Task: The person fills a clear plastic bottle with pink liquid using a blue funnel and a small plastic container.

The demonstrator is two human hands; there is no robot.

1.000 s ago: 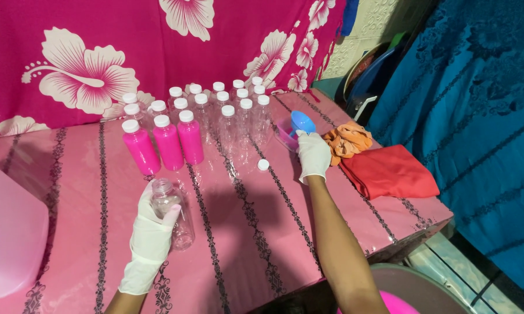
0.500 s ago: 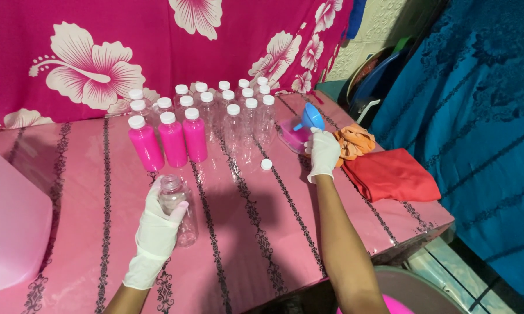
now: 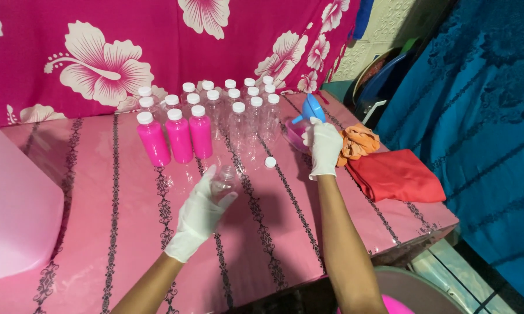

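Left hand (image 3: pixel 201 212): fingers wrapped round uncapped clear bottle (image 3: pixel 224 177), axis upright.
Right hand (image 3: pixel 324 145): fingers gripping blue funnel (image 3: pixel 312 109), well right of bottle mouth.

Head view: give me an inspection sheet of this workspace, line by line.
Surface: pink table covering with dark patterned stripes.
Job's things: uncapped clear bottle under the left hand; blue funnel at the right hand, over a small pink bowl; loose white cap on the table.
Clutter: three pink-filled bottles, capped clear empty bottles, orange cloth, folded red cloth, large translucent container.
Hands: both white-gloved; left hand grips the bottle, right hand holds the funnel.
Cables: nothing seen.
Surroundings: floral magenta cloth behind, blue fabric at right.
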